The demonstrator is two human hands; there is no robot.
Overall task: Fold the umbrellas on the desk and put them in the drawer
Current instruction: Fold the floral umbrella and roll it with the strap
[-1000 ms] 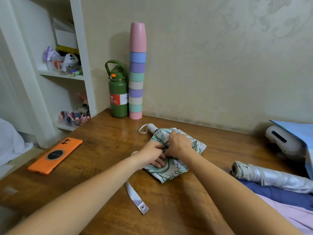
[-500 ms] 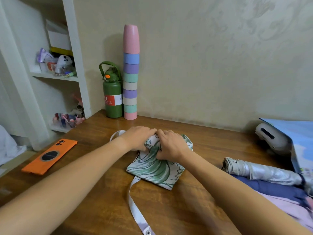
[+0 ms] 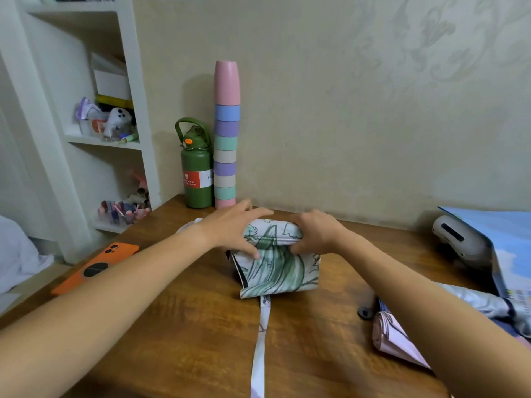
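Hands: our left hand (image 3: 232, 229) and right hand (image 3: 314, 232) are gripping the green-patterned umbrella (image 3: 277, 261), rolling it.
Left: we are not yet fastening its strap (image 3: 263, 337); the drawer is not showing.

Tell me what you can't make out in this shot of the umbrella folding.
- Drawer: nowhere in the head view.
- Strap: its end runs off the bottom edge.
- Silver umbrella: mostly behind the right forearm.
- Green-print umbrella: handle covered by the left hand and right hand.
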